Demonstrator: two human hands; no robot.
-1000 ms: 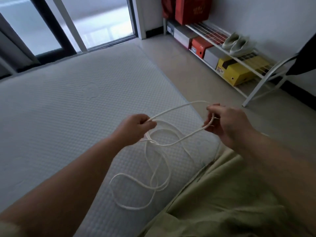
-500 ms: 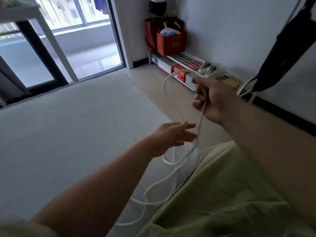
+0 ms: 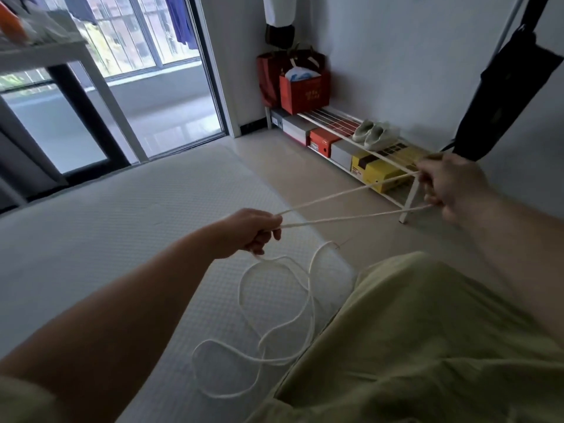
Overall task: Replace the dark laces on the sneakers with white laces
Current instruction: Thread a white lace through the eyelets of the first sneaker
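A long white lace (image 3: 351,206) runs taut in two strands between my hands. My left hand (image 3: 250,232) grips both strands above the mattress. My right hand (image 3: 448,184) is out to the right over the floor, its fingers curled round the far end of the strands. The rest of the white lace lies in loose loops (image 3: 274,331) on the mattress beside my leg. A pair of pale sneakers (image 3: 372,134) sits on the shoe rack by the wall. I see no dark laces.
A grey mattress (image 3: 106,239) fills the left. My leg in green trousers (image 3: 412,346) is at lower right. A white shoe rack (image 3: 341,129) holds shoe boxes (image 3: 375,169) and red bags (image 3: 305,90). A dark bag (image 3: 503,87) hangs at right. Glass doors (image 3: 122,111) stand behind.
My left hand, open half a second ago, now grips the lace. My right hand has moved out to the right and pulled two strands straight. The view has tilted up.
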